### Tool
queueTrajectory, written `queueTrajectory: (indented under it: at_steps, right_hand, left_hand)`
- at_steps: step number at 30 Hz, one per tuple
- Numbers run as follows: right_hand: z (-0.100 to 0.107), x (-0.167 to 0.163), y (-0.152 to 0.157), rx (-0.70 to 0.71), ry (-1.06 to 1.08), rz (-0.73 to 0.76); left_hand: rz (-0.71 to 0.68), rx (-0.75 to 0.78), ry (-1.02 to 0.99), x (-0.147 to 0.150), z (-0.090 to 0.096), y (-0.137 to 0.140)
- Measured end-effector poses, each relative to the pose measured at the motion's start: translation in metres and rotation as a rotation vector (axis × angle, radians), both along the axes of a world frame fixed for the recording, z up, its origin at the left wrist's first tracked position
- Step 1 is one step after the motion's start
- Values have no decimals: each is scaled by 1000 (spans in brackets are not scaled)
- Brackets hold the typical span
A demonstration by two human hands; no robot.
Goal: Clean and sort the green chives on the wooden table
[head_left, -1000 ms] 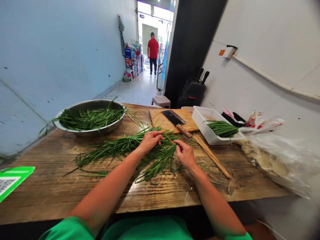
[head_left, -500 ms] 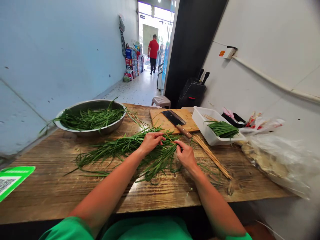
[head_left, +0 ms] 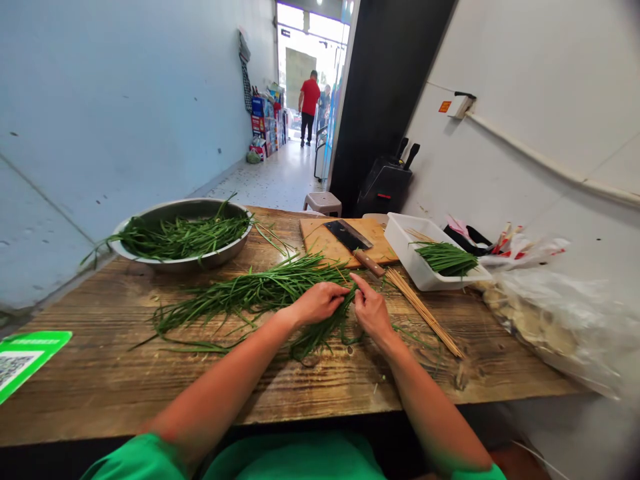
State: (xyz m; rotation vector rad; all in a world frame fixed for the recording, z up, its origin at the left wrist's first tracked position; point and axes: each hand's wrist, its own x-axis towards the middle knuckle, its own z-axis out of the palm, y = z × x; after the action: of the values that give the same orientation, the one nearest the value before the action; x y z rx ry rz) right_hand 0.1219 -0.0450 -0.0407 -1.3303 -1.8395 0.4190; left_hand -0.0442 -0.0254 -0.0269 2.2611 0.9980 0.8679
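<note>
Far left, metal basin (head_left: 227, 252) of loose green leaves (head_left: 183, 239); far right, white tub (head_left: 406, 257) of aligned leaves (head_left: 453, 259) and sticks (head_left: 419, 235); centre, on wooden table (head_left: 410, 383), leaf bunch (head_left: 320, 335) pinched by right hand (head_left: 373, 311), left hand (head_left: 320, 303) against it, its hold indiscernible.

Left grip (head_left: 321, 302) and right grip (head_left: 372, 312) pinch green stalks (head_left: 320, 335) (cleaver (head_left: 349, 235) beyond).

No words are legible: 1 flat green-and-white card (head_left: 50, 341) with a square black-and-white code (head_left: 16, 363) at the brown wooden bench (head_left: 100, 387); 1 small orange wall label (head_left: 445, 107), too small.
</note>
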Motion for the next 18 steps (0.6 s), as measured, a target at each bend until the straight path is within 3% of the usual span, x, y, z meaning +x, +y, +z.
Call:
queueTrajectory:
  at_steps: [6, 12, 18]
  right_hand:
    - [1, 11, 7, 2, 71, -89]
    - [7, 16, 6, 32, 125, -131]
    - [10, 18, 6, 27, 124, -159]
  left_hand:
    - [449, 247, 183, -31, 1, 21]
    - [474, 262, 334, -31, -11, 25]
    - [746, 197, 137, -59, 7, 31]
